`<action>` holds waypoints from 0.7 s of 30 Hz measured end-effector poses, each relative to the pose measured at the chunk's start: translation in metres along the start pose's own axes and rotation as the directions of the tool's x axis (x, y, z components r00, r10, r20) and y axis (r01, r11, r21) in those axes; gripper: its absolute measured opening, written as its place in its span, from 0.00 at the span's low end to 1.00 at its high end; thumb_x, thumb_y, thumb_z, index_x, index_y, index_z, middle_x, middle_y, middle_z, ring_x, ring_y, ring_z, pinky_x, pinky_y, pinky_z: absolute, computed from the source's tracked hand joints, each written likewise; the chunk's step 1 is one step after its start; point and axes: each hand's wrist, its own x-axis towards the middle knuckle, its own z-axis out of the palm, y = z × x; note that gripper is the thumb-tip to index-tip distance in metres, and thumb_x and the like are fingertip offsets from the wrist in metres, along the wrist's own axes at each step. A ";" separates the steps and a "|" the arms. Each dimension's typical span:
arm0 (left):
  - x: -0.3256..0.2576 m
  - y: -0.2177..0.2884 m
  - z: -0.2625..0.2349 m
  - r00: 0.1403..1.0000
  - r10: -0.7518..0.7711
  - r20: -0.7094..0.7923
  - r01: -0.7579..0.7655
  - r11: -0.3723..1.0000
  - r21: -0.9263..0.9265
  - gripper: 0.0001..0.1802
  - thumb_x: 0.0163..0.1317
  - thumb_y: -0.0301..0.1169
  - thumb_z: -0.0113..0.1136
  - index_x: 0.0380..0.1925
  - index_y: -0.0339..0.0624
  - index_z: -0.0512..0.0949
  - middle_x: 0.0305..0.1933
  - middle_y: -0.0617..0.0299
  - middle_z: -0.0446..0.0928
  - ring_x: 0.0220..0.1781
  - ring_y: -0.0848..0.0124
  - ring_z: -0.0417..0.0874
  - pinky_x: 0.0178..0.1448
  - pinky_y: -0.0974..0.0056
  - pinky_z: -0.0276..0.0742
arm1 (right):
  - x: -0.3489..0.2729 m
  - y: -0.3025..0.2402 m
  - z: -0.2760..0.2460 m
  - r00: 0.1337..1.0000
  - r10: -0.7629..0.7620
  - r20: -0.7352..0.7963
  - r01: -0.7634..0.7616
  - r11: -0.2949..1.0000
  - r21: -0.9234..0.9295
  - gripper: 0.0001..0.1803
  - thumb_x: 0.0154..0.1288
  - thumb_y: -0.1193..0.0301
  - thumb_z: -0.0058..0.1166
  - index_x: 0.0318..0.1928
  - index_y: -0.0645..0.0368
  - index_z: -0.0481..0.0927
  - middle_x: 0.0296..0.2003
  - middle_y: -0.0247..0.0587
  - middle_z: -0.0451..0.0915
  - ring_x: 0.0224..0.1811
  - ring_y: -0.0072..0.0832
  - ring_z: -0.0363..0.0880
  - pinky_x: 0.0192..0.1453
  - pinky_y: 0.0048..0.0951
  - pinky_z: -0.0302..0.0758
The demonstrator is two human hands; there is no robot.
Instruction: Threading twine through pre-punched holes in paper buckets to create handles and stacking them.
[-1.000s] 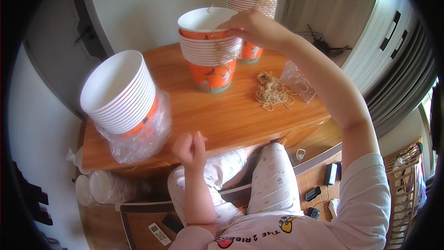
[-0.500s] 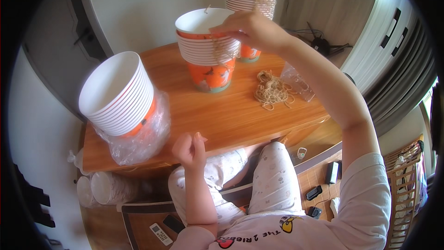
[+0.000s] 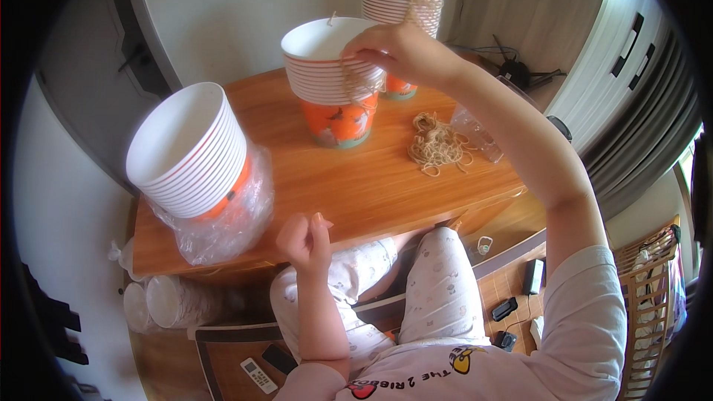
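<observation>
Right hand [image 3: 394, 48] pinches the rim of the top bucket [image 3: 316, 43], which stood proud half a second ago and now sits nested in the stack [image 3: 319, 83] on the worktop [image 3: 334, 193], seating apparently complete; left hand [image 3: 304, 241], curled, no held item visible.

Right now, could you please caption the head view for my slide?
Right hand at the top of nested orange paper buckets, left hand curled, twine nearby.

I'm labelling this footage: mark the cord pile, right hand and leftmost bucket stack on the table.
Cord pile [image 3: 437, 142]: head view, tangle's middle.
Right hand [image 3: 401, 46]: head view, back of hand.
Leftmost bucket stack [image 3: 210, 178]: head view, stacked white rims.
</observation>
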 end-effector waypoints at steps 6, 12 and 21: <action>0.001 0.001 -0.001 1.000 0.013 -0.003 -0.013 1.000 0.000 0.18 0.65 0.34 0.59 0.15 0.41 0.76 0.17 0.61 0.77 0.20 0.71 0.79 0.24 0.71 0.69 | -0.001 0.001 0.001 1.000 0.002 0.014 -0.003 1.000 0.014 0.11 0.68 0.74 0.56 0.49 0.57 0.84 0.44 0.41 0.86 0.45 0.36 0.85 0.51 0.33 0.80; 0.002 0.002 0.001 1.000 0.000 0.006 0.000 1.000 0.006 0.18 0.65 0.32 0.58 0.15 0.40 0.75 0.17 0.61 0.77 0.20 0.70 0.78 0.24 0.70 0.68 | 0.000 -0.010 0.003 0.986 0.166 0.015 -0.167 0.983 0.072 0.11 0.68 0.65 0.58 0.47 0.55 0.84 0.43 0.42 0.86 0.44 0.36 0.85 0.49 0.35 0.80; 0.000 0.000 0.001 1.000 0.013 -0.002 -0.013 1.000 0.007 0.18 0.65 0.32 0.58 0.15 0.40 0.75 0.17 0.61 0.77 0.20 0.70 0.78 0.24 0.70 0.68 | 0.011 -0.021 0.009 0.996 0.061 -0.068 -0.076 0.964 -0.256 0.15 0.62 0.58 0.64 0.44 0.53 0.84 0.38 0.43 0.84 0.41 0.37 0.84 0.46 0.37 0.79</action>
